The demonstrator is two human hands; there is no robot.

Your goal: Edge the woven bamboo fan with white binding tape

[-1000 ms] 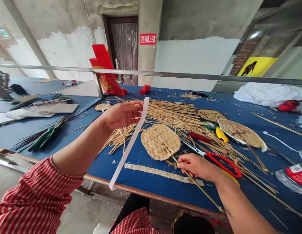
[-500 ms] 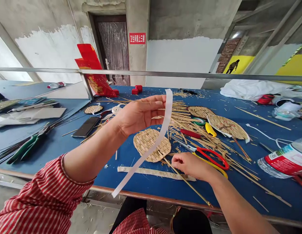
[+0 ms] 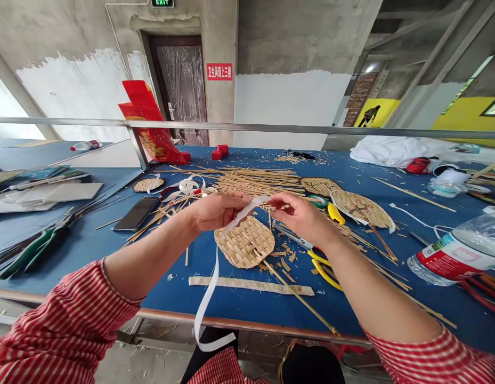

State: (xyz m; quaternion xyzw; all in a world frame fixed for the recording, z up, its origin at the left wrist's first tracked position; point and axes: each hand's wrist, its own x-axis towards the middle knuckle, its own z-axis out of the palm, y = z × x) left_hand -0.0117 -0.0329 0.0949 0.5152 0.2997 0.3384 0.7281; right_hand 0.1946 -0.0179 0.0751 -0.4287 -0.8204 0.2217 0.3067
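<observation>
My left hand (image 3: 220, 209) pinches a long white strip (image 3: 206, 304) near its upper end, and the strip's tail hangs down past the table edge and curls. The fingertips of my right hand (image 3: 299, 214) are closed on the strip's top end. Below both hands a round woven bamboo fan (image 3: 243, 248) lies on the table, its thin stick handle (image 3: 307, 305) pointing toward me at the right. A flat pale strip (image 3: 251, 285) lies crosswise under the handle. Scissors (image 3: 326, 271) with red and yellow handles are partly hidden behind my right forearm.
Many bamboo strips (image 3: 257, 180) lie behind my hands. Two more woven fans, including a painted one (image 3: 363, 208), rest at the right. A water bottle (image 3: 457, 253) lies farther right. A phone (image 3: 137, 213) and green-handled pliers (image 3: 41, 248) lie at the left.
My right hand has risen from beside the fan handle to the top end of the white strip. My left hand has lowered slightly, and the strip now bends between the hands.
</observation>
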